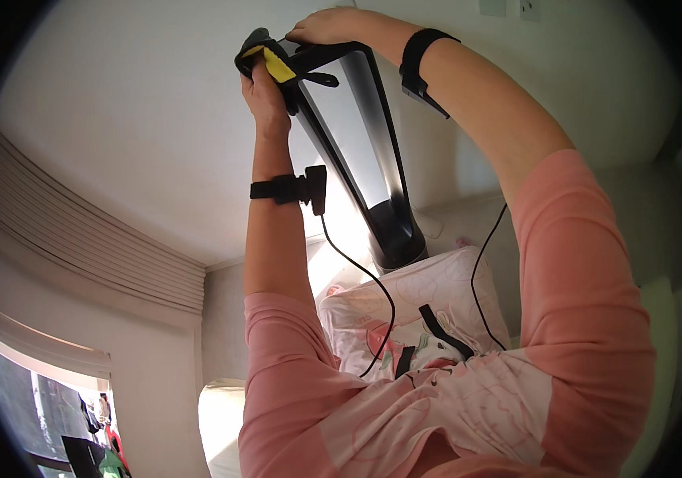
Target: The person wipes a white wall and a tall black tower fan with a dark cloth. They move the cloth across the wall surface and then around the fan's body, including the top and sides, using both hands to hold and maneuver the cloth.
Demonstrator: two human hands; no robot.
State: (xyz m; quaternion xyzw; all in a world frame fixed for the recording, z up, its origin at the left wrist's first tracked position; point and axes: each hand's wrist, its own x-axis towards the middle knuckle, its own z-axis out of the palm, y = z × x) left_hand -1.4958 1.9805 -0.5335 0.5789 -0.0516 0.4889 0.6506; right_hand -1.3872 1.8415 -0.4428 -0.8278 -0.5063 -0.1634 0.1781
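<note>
A black bladeless tower fan (390, 218) stands upright in front of me, its tall hollow loop rising from a round base. At the upper left of the loop, my left hand (266, 98) grips a grey and yellow cleaning cloth (280, 64) against the frame. The cloth has dark edging and a dark hanging loop. My right hand (326, 27) lies over the top of the fan with its fingers bent at the top edge; its palm side is hidden. Each forearm wears a black strap with a small device.
Black cables hang from near my arms toward my pink clothing. Behind the fan is a pale wall with a wall socket (529, 9). Pleated blinds (96, 215) and a window (36, 412) are at the left. A cream padded surface (221, 418) shows at the lower left.
</note>
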